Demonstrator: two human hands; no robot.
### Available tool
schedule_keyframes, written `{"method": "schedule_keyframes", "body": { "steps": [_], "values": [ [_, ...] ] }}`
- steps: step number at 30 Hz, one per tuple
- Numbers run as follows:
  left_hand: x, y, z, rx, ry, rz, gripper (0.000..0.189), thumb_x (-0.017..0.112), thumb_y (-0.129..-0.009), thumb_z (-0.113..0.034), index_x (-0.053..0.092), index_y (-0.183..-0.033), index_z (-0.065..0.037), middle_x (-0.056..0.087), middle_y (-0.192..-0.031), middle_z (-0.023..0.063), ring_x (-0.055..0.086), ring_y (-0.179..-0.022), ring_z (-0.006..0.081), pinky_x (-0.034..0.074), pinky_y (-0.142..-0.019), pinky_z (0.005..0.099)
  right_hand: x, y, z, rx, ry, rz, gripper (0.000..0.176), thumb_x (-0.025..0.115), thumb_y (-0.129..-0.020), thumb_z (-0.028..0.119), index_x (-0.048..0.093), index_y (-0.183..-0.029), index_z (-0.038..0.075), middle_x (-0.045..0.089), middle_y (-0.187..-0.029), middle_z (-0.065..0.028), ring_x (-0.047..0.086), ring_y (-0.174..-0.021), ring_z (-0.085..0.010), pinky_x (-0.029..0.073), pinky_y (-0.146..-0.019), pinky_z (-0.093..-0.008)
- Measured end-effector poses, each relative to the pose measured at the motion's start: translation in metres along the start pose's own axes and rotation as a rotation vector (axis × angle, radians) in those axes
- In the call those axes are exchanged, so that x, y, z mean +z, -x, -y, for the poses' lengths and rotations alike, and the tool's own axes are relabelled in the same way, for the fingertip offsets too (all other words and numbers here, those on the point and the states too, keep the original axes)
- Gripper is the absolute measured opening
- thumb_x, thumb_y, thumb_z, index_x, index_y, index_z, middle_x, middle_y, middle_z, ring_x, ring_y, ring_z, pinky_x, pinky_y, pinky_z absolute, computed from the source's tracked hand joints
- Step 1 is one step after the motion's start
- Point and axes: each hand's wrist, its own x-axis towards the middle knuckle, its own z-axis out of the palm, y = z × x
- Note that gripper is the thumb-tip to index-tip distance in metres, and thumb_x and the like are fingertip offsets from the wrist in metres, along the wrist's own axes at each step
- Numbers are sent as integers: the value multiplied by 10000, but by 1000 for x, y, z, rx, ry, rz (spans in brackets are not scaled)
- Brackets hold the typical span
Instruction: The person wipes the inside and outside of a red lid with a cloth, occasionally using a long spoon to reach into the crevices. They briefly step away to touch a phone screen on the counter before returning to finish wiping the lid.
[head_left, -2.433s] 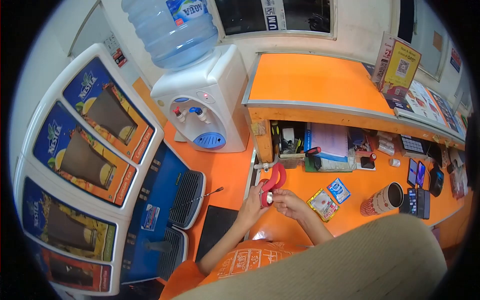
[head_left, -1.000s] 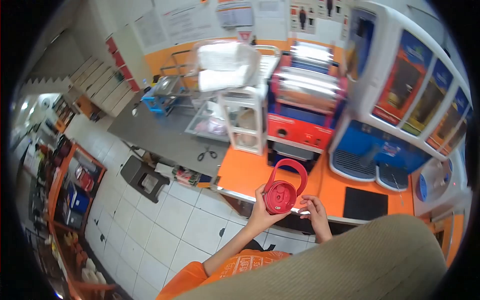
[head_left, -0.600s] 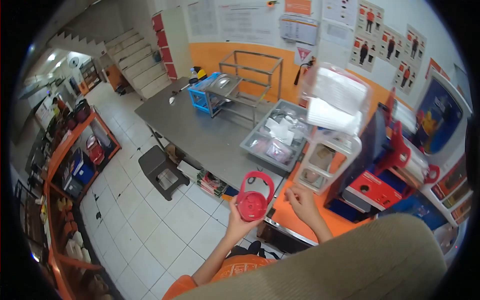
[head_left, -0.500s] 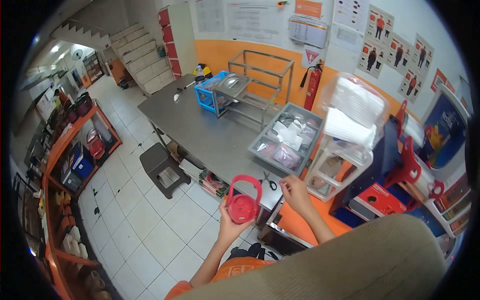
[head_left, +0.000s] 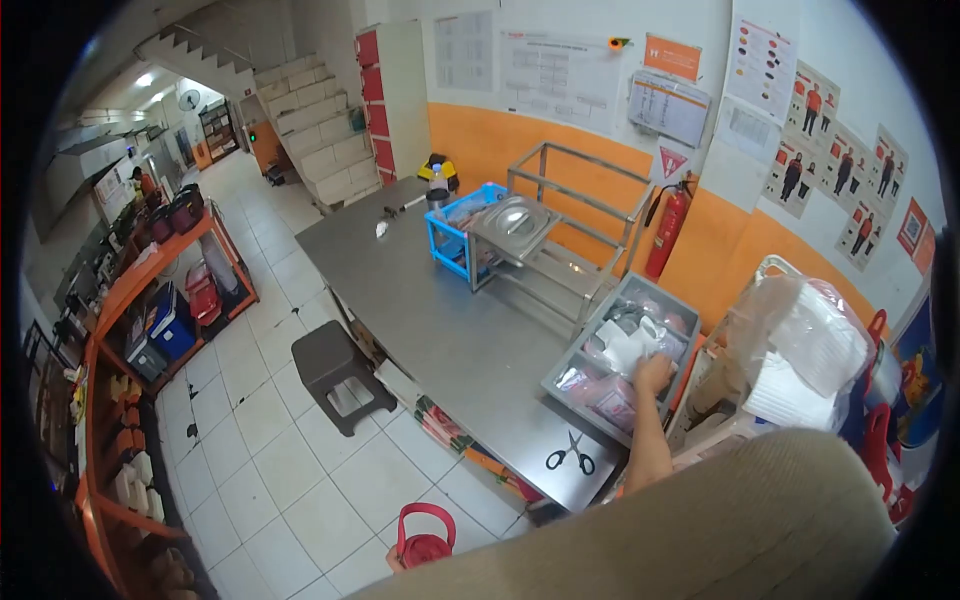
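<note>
Low in the view, my left hand point(head_left: 394, 558) is closed on a small red bucket point(head_left: 425, 546) with a raised loop handle. The beige blurred shape in front hides most of that hand and the bucket's lower part. My right hand point(head_left: 655, 374) reaches into a grey divided tray point(head_left: 560, 388), at the white papers or packets point(head_left: 622, 345) inside. Its fingertips point down among them, so I cannot see whether they grip anything. Clear plastic packets point(head_left: 607, 396) with pinkish contents lie near it in the tray. Black-handled scissors point(head_left: 571, 455) lie partly spread on the steel table point(head_left: 400, 270).
A steel frame point(head_left: 590, 215) and a blue basket point(head_left: 452, 250) stand on the table beyond the tray. Wrapped white containers point(head_left: 805, 365) are stacked at the right. A dark stool point(head_left: 335, 365) stands on the floor. A fire extinguisher point(head_left: 668, 232) hangs on the wall.
My right hand has moved from beside the scissors up into the grey tray. The red bucket in my left hand has gone lower and left in the view. The camera has also shifted.
</note>
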Motion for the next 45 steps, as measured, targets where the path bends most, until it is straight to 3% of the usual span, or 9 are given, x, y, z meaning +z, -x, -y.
{"method": "schedule_keyframes", "body": {
  "steps": [7, 10, 13, 16, 21, 22, 32, 39, 45],
  "values": [
    [6, -10, -8, 26, 27, 75, 972, 859, -533, -163, 205, -1231, 9, 497, -1134, 183, 533, -1055, 266, 433, -903, 348, -12, 26, -13, 13, -705, -71, 338, 592, -811, 197, 488, -1050, -18, 512, -1139, -198, 474, -1086, -303, 359, -904, -365],
    [25, -18, -21, 104, 56, 158, 972, 860, -530, -162, 208, -1230, 9, 498, -1131, 180, 533, -1052, 266, 432, -905, 348, -61, 108, 1, 321, -1030, 359, 584, 615, -837, 252, 358, -1292, -10, 394, -1309, -161, 373, -1207, -260, 281, -1017, -319],
    [56, -25, -17, 246, 140, 263, 984, 845, -511, -88, 205, -1254, -11, 446, -1186, 170, 503, -1080, 267, 422, -924, 365, -120, 184, -37, -199, -935, 455, 267, 619, -838, 179, 482, -1029, 52, 496, -939, -40, 459, -767, -121, 423, -689, -260],
    [102, -12, -39, 335, 270, 232, 1017, 801, -489, 12, 183, -1294, -42, 373, -1252, 162, 450, -1136, 271, 404, -951, 386, -197, 249, -104, 423, -1261, 732, 156, 588, -866, 159, 482, -963, 95, 484, -871, 15, 467, -835, -99, 413, -732, -239],
    [176, 33, -75, 604, 574, 733, 1009, 718, -487, 127, 179, -1320, -59, 305, -1288, 142, 401, -1166, 278, 432, -948, 403, -287, 349, -288, 255, -782, -61, 207, 606, -855, 169, 480, -975, 57, 515, -848, -5, 479, -827, -109, 407, -757, -258],
    [194, 59, -86, 604, 587, 834, 1009, 718, -487, 127, 179, -1320, -59, 305, -1288, 142, 401, -1166, 278, 432, -948, 403, -328, 367, -318, 556, -817, 47, 189, 614, -844, 155, 492, -945, 52, 501, -837, -25, 462, -847, -113, 393, -786, -258],
    [315, 361, -160, 592, 167, 1345, 1011, 819, -553, -87, 167, -1324, -42, 291, -1290, 144, 315, -1227, 268, 245, -1040, 369, -558, 540, -578, 940, -105, -1018, 253, 617, -824, 224, 523, -945, 23, 595, -835, -139, 567, -796, -228, 443, -711, -344],
    [380, 482, -168, 714, 277, 1768, 988, 840, -559, -137, 179, -1289, -51, 360, -1249, 166, 407, -1179, 266, 352, -983, 366, -640, 530, -706, 1140, 124, -726, 245, 546, -848, 199, 565, -968, -13, 585, -929, -269, 581, -780, -413, 446, -689, -446],
    [462, 561, -175, 661, 225, 1934, 941, 832, -557, -102, 212, -1264, -59, 393, -1237, 155, 448, -1153, 244, 386, -961, 354, -655, 522, -763, 925, 737, -648, 250, 535, -818, 163, 607, -994, 1, 574, -1036, -241, 554, -934, -364, 430, -837, -425]
  ]
}}
